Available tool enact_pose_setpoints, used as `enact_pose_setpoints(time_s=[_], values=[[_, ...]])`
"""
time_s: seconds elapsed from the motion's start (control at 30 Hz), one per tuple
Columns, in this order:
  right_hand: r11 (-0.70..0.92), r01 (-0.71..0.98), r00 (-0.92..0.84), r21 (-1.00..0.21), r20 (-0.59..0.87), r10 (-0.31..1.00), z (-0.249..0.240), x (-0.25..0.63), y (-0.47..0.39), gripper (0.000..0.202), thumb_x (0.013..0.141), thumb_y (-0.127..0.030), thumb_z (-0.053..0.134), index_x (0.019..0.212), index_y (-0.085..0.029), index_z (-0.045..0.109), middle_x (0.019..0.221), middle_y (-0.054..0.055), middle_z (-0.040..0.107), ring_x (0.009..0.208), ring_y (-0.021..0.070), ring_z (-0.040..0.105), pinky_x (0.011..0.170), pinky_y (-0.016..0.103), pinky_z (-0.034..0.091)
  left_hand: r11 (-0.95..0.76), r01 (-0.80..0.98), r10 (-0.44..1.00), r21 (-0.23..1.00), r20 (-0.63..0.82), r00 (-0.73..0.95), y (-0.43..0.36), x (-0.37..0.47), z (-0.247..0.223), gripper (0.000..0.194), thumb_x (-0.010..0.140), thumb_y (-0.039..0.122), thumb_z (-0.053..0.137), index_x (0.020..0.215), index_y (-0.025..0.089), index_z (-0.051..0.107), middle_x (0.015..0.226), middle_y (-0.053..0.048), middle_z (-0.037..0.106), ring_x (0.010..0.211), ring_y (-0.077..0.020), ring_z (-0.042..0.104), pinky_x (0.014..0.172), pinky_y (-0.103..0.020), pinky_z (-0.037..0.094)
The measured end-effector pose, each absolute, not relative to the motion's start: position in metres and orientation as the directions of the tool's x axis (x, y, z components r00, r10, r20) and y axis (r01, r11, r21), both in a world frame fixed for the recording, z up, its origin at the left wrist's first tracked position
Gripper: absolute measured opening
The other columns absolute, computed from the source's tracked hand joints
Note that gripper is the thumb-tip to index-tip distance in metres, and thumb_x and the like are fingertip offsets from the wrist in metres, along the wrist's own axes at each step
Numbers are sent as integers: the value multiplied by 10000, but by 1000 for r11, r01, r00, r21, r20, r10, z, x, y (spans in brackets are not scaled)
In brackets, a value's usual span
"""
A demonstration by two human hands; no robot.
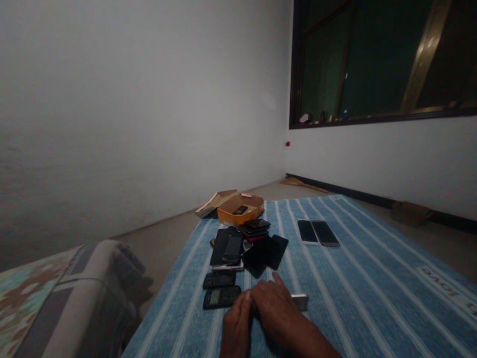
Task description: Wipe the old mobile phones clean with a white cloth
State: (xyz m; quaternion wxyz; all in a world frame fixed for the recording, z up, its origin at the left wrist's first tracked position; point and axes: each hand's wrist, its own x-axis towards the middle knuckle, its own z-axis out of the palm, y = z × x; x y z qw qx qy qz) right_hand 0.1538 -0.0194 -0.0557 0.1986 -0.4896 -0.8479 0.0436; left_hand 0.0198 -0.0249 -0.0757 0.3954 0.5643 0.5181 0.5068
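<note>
My right hand (pixel 276 308) is closed over a silver-edged phone (pixel 300 301), whose end sticks out past the hand on the right. Close against its fingertips is my left hand (pixel 236 320), fingers pressed together; what they grip is hidden. Just left of the hands lie two black keypad phones, a nearer one (pixel 221 297) and a farther one (pixel 219 280). Beyond them is a loose pile with a black touchscreen phone (pixel 233 247) on top. Flat dark phones (pixel 278 251) fan out to its right, and more are stacked (pixel 255 227) behind.
An open orange box (pixel 241 217) with a small dark phone (pixel 240 210) inside stands at the far end of the blue striped cloth (pixel 357 293). A white phone (pixel 307 232) and a gold-edged phone (pixel 325 233) lie side by side at right. A draped blanket (pixel 100 293) is at left.
</note>
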Motion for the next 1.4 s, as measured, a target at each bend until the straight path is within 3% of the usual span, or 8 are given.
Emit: enact_pose_setpoints(time_s=[0.33,0.57,0.67,0.73,0.87,1.07,1.27,1.4], values=[[489,850,-379,-193,421,824,-70,196,-29,251,801,19,549,870,-222,558,840,-20,612,826,185,586,1064,523,307,-151,295,982,943,177,-64,-28,20,-69,573,832,670,465,904,171,738,977,-101,758,1004,-299,686,913,-375,538],[483,858,-364,-174,458,811,-78,238,-38,239,850,9,511,888,-227,525,831,-22,576,791,184,557,1040,540,291,-106,274,987,956,134,-89,-29,21,-71,590,832,663,492,958,143,739,1000,-114,749,952,-295,688,932,-376,513],[492,847,-353,-200,481,803,-80,245,-41,206,890,-16,482,878,-219,517,820,-19,568,771,172,551,1006,477,334,-112,280,988,953,138,-75,-28,20,-73,591,841,658,479,966,141,736,1012,-118,745,997,-297,680,949,-366,502],[505,833,-352,-227,487,799,-80,247,-42,173,927,-61,463,871,-216,516,817,-10,567,754,167,545,878,363,411,-122,296,987,947,148,-68,-28,19,-74,599,842,666,465,958,145,735,1004,-115,745,1008,-297,679,936,-358,509],[520,779,-328,-351,478,815,-80,248,-41,164,962,-119,430,875,-218,530,823,6,583,736,160,560,659,250,415,-125,318,986,940,153,-65,-29,19,-73,582,856,652,452,960,152,730,1000,-106,746,1010,-288,679,925,-341,513],[464,538,-252,-704,392,885,-77,252,-40,256,1011,-222,324,937,-224,570,917,32,633,834,156,619,747,247,475,-120,318,986,941,149,-70,-27,19,-75,524,877,612,455,952,171,728,966,-88,750,960,-276,690,879,-333,532],[270,347,-96,-898,252,963,-79,253,-42,372,993,-464,346,908,-209,604,806,11,616,737,164,603,671,260,498,-122,321,984,939,155,-81,-26,19,-76,558,849,648,462,925,167,733,983,-100,754,989,-293,686,882,-346,534],[162,265,119,-951,199,973,-81,255,-38,457,944,-578,385,816,-197,602,740,6,593,695,171,594,632,266,487,-112,310,984,944,148,-95,-27,20,-73,578,844,661,468,925,155,736,972,-106,756,966,-300,693,890,-364,532]])
